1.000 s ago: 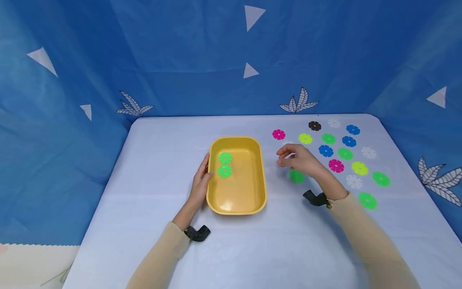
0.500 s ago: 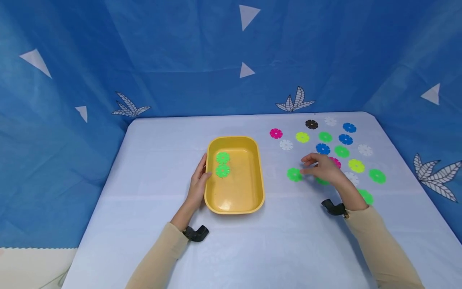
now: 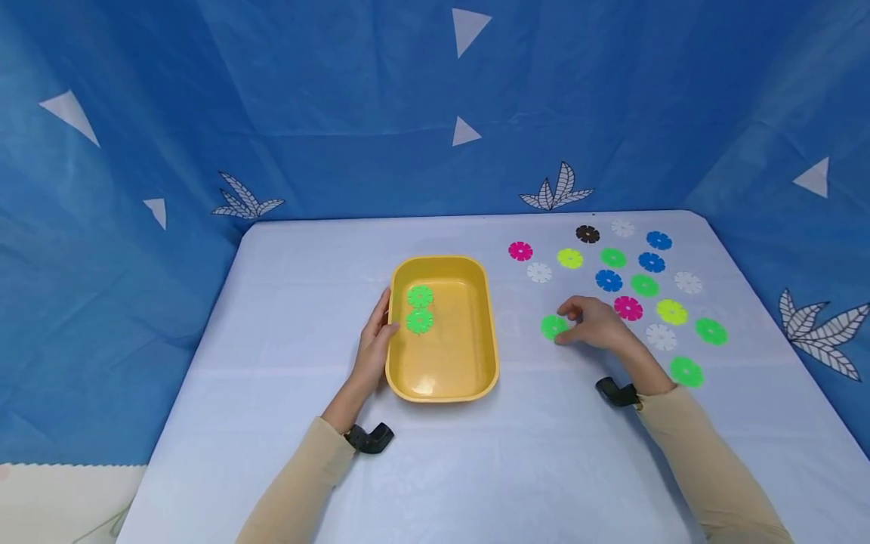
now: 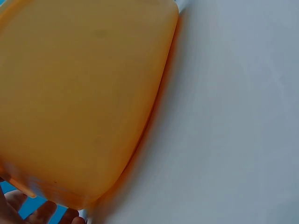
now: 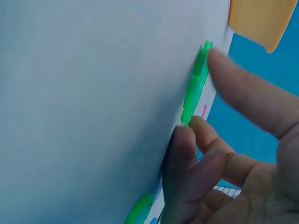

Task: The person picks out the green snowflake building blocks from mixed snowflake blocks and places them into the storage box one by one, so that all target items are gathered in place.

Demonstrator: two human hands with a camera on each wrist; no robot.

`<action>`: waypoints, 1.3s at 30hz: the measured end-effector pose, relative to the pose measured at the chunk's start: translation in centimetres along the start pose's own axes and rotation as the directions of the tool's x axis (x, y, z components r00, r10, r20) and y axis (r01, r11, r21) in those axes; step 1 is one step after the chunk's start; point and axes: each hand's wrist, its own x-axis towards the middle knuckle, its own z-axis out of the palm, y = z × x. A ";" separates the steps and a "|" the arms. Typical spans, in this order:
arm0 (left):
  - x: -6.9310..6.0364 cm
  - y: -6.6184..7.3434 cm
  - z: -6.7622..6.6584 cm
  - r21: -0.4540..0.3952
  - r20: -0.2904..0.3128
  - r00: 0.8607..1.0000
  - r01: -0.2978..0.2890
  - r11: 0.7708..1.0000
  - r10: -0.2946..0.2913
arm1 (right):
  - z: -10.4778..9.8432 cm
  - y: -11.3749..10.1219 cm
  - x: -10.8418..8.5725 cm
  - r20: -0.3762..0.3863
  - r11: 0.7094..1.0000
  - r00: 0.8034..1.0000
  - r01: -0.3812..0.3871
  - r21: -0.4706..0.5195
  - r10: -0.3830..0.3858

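Bright green and slightly glossy, the flat green disc (image 3: pixel 553 327) has notches cut round its rim; edge-on in the right wrist view it is a thin, lumpy strip. It lies at the right hand (image 3: pixel 593 325), whose thumb and curled finger pinch it across, touching opposite parts of its rim. It sits right of the middle of the tabletop (image 3: pixel 435 468), well apart from the left hand (image 3: pixel 372 351), with the tray (image 3: pixel 445 366) between. That hand grips the tray's left wall, thumb over the rim, fingers outside. Smooth, shiny and yellow, the tray is a rounded rectangle holding two similar discs (image 3: pixel 420 321). Pink, blue, yellow, white, black and green discs (image 3: pixel 628 308) spread toward the tabletop's far right corner.
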 end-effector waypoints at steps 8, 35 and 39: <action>0.0 -0.2 -0.1 0.005 0.003 1.000 -0.004 1.000 0.004 | 0.2 -0.1 0.1 -0.020 1.000 1.000 0.000 -0.012 0.000; 0.0 0.0 0.1 -0.005 -0.013 1.000 -0.005 1.000 0.005 | 0.5 -9.4 0.4 0.018 0.932 0.991 0.118 0.342 -0.131; 0.0 0.1 0.2 -0.006 -0.011 1.000 -0.004 1.000 0.004 | 1.9 -11.5 0.8 0.080 0.918 0.980 0.139 0.371 -0.181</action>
